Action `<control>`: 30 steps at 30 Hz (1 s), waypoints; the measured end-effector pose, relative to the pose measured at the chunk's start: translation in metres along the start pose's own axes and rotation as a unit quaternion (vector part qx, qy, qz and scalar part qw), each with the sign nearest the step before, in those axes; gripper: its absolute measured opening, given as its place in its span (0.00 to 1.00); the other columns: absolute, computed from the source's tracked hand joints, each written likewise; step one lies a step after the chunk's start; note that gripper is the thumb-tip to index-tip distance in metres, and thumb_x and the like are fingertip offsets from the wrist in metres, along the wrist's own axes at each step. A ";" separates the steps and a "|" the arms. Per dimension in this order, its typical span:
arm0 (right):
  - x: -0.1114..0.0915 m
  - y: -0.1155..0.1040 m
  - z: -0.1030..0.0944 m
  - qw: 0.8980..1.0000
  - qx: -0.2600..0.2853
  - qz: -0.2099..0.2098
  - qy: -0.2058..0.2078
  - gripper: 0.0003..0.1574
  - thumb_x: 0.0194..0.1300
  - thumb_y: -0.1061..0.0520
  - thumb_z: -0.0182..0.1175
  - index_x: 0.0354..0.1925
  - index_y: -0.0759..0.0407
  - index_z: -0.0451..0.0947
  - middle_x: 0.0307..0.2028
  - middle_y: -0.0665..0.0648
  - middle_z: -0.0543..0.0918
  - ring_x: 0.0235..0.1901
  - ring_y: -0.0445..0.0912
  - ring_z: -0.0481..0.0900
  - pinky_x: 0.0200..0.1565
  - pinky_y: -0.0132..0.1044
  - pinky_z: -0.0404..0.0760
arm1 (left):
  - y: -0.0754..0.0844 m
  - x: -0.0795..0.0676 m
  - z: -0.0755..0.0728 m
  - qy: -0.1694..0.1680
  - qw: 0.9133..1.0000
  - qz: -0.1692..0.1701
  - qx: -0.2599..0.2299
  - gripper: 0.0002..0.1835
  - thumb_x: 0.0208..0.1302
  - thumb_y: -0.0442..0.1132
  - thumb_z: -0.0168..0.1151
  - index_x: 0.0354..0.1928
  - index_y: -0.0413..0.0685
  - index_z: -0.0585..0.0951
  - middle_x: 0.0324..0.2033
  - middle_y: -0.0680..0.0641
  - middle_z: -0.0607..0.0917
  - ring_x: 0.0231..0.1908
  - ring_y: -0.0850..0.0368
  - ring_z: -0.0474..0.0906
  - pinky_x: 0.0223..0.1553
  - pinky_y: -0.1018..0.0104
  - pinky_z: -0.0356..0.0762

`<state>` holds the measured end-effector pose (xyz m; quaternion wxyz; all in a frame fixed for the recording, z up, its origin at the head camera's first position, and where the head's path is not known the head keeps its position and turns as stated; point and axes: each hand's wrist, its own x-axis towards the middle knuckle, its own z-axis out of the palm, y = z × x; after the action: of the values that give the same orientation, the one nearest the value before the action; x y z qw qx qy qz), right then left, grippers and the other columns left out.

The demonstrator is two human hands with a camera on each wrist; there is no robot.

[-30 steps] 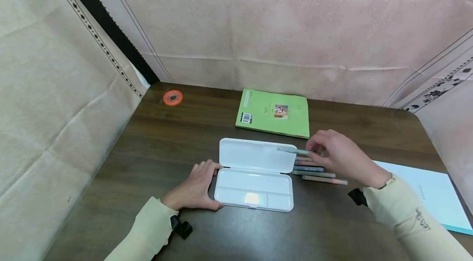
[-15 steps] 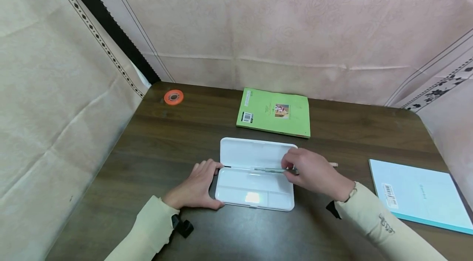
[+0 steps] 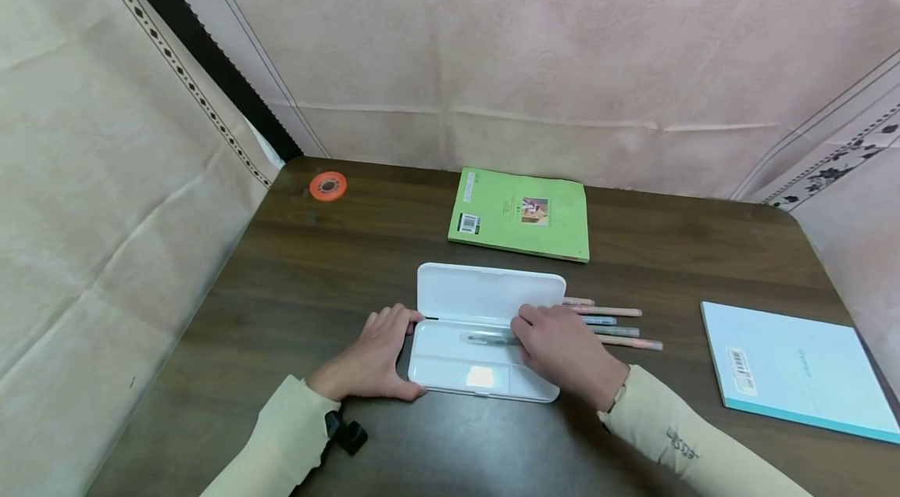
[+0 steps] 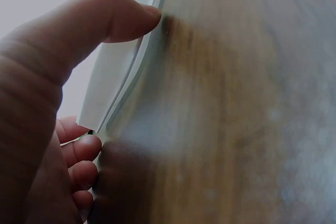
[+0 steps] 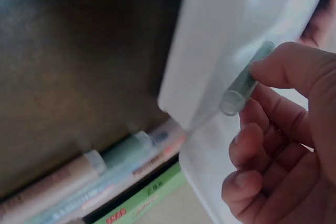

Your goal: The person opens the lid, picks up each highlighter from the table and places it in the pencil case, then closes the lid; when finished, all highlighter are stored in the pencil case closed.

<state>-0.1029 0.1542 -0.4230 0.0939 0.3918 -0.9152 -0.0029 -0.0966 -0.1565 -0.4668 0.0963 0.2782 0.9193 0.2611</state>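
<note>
A white pencil case (image 3: 450, 372) lies unfolded on the dark wooden table, its lid (image 3: 464, 290) laid back on the far side. My left hand (image 3: 375, 356) grips its left end, with the thumb (image 4: 126, 19) at the near edge and the fingers round the far side. Over the case's bottom half, my right hand (image 3: 566, 348) pinches a greenish translucent pen (image 5: 244, 85) between thumb and index finger. The pen points left, lengthwise over the bottom half. Several more pens (image 3: 619, 331) lie side by side just right of the case, partly hidden by the right hand.
Behind the case lies a green book (image 3: 520, 216). A light blue book (image 3: 794, 364) is at the right of the table (image 3: 366, 270). An orange ring-shaped roll (image 3: 328, 186) sits at the far left corner. Pale cloth (image 3: 492, 51) hangs beyond the far edge.
My right hand has brought the pen left and nearer, from above the loose pens to over the case's bottom half. The left hand has stayed on the case.
</note>
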 end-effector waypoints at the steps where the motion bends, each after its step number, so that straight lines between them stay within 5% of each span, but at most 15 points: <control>1: 0.000 -0.001 0.003 1.000 -0.007 -0.002 0.000 0.06 0.56 0.58 0.66 0.30 0.56 0.77 0.24 0.50 0.75 0.21 0.43 0.71 0.28 0.38 0.74 | 0.000 0.000 0.000 0.001 1.000 0.001 -0.001 0.48 0.40 0.61 0.75 0.62 0.50 0.64 0.49 0.53 0.70 0.44 0.61 0.61 0.46 0.63 0.56; 16: 0.002 -0.002 0.001 0.998 0.039 0.033 -0.030 0.09 0.57 0.58 0.68 0.32 0.53 0.74 0.21 0.46 0.76 0.20 0.40 0.69 0.26 0.34 0.70 | -0.001 0.000 0.001 0.002 1.000 0.002 -0.003 0.48 0.40 0.61 0.75 0.62 0.51 0.64 0.49 0.53 0.70 0.44 0.62 0.61 0.46 0.63 0.56; 30: 0.002 0.022 -0.074 0.986 0.132 0.095 0.037 0.10 0.56 0.58 0.69 0.38 0.51 0.79 0.27 0.42 0.79 0.21 0.33 0.68 0.24 0.29 0.69 | -0.001 0.000 0.001 0.009 1.000 0.007 0.002 0.48 0.40 0.61 0.76 0.62 0.49 0.65 0.49 0.52 0.71 0.45 0.61 0.61 0.46 0.63 0.57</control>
<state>-0.1071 0.1728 -0.3483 0.0754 0.3115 -0.9366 0.1415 -0.0967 -0.1565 -0.4678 0.0858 0.2821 0.9187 0.2628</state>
